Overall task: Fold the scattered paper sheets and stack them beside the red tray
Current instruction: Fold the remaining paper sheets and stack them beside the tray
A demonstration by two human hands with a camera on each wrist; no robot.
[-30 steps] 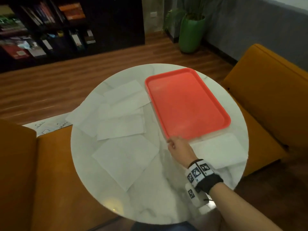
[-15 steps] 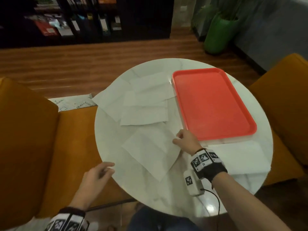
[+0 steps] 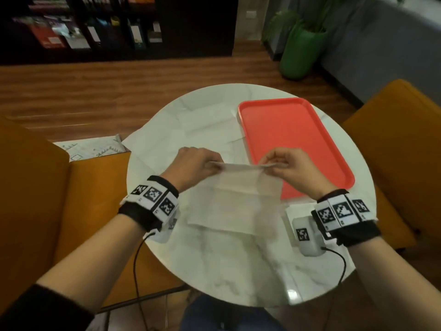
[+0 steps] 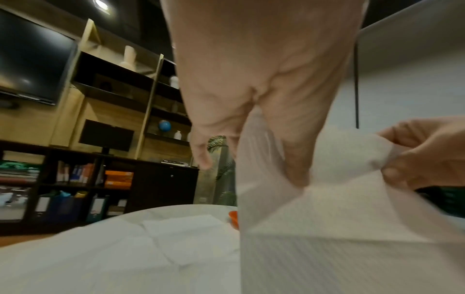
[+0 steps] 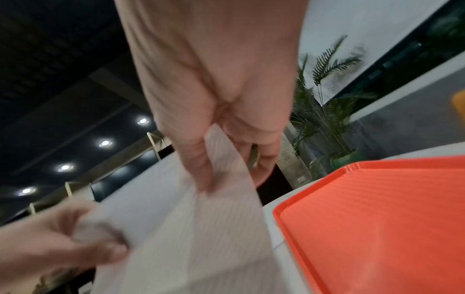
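Both hands hold one white paper sheet (image 3: pixel 238 199) up over the round marble table (image 3: pixel 233 271). My left hand (image 3: pixel 198 164) pinches its upper left corner and my right hand (image 3: pixel 284 167) pinches the upper right corner; the sheet (image 4: pixel 339 228) hangs down toward me. In the right wrist view the thumb and fingers (image 5: pixel 198 173) nip the sheet (image 5: pixel 201 238). Several more white sheets (image 3: pixel 191 134) lie spread on the table's far left. The red tray (image 3: pixel 293 144) sits empty on the right half, just beyond my right hand. Another sheet (image 3: pixel 296 209) lies at its near end.
Orange armchairs stand to the left (image 3: pixel 31 199) and right (image 3: pixel 401 144) of the table. A printed paper (image 3: pixel 93 148) rests on the left chair's arm. A green plant pot (image 3: pixel 301 53) and dark bookshelves (image 3: pixel 107 27) stand further back on the wooden floor.
My right hand left the tray's near edge and took the nearest sheet. My left hand came up from the table's edge. Both now hold that sheet lifted off the table.
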